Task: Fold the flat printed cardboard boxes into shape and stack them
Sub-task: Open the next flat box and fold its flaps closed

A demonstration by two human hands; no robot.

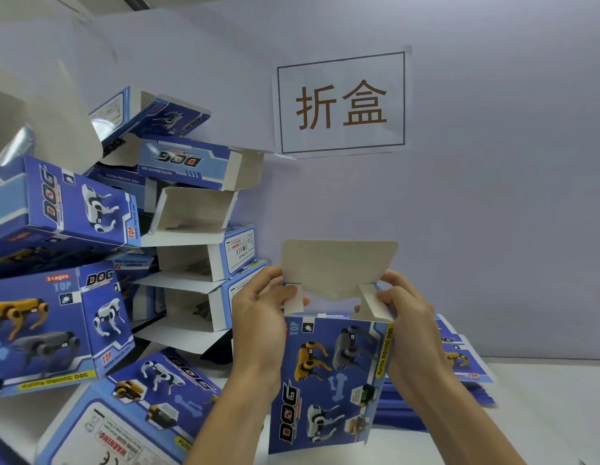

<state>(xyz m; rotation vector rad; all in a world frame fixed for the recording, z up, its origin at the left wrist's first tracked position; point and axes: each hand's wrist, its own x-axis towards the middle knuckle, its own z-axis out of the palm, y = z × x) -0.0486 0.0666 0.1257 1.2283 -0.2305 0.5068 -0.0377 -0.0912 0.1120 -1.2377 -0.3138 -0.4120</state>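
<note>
Two hands (258, 317); one held box (329, 380); one wall sign (341, 104).

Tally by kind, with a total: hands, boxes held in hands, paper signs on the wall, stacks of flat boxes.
Hands: 2 (left hand, right hand)
Held box: 1
Wall sign: 1
Flat-box stack: 1
Total: 5

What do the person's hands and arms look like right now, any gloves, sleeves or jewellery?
Both are bare. The left hand and right hand wear no gloves, and no rings or watch show. Both forearms are uncovered down to the picture's bottom edge, with no sleeve in view. No markings or bands can be seen.
</note>
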